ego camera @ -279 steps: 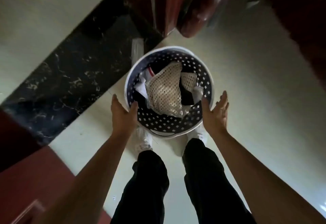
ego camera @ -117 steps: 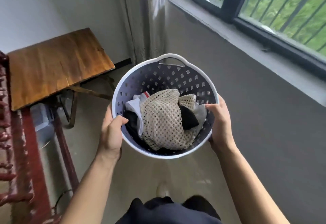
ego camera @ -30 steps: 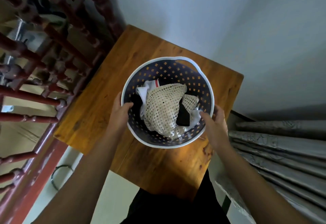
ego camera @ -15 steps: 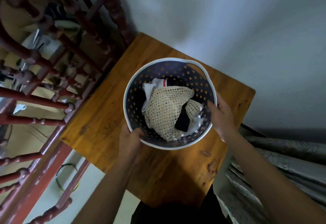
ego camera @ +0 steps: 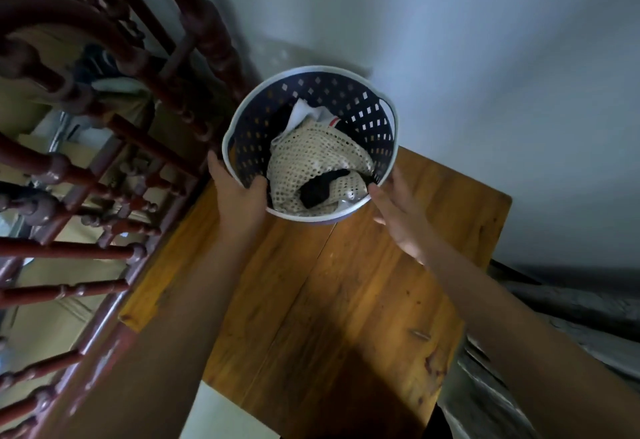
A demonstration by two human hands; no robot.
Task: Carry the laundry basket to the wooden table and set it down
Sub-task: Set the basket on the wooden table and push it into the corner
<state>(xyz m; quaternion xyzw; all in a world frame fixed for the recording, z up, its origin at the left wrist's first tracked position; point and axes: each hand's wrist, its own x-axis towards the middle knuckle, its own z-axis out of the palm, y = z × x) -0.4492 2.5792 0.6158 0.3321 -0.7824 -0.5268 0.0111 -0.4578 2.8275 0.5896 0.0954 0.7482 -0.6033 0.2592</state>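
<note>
The round, perforated laundry basket (ego camera: 363, 103) with a pale rim sits at the far corner of the wooden table (ego camera: 332, 300), close to the wall. It holds a cream mesh garment (ego camera: 311, 161) over white and black clothes. My left hand (ego camera: 239, 196) grips the near-left rim, thumb inside the basket. My right hand (ego camera: 401, 217) is off the rim at the near-right, fingers spread, holding nothing.
A dark red turned-wood railing (ego camera: 104, 168) runs along the table's left side, its thick post (ego camera: 207, 26) just left of the basket. A grey-white wall (ego camera: 485, 75) stands behind. Grey curtain folds (ego camera: 571, 334) hang at the right.
The basket has moved farther across the table toward the wall corner. My right hand has let go of the rim and opened; my left hand still holds the rim.
</note>
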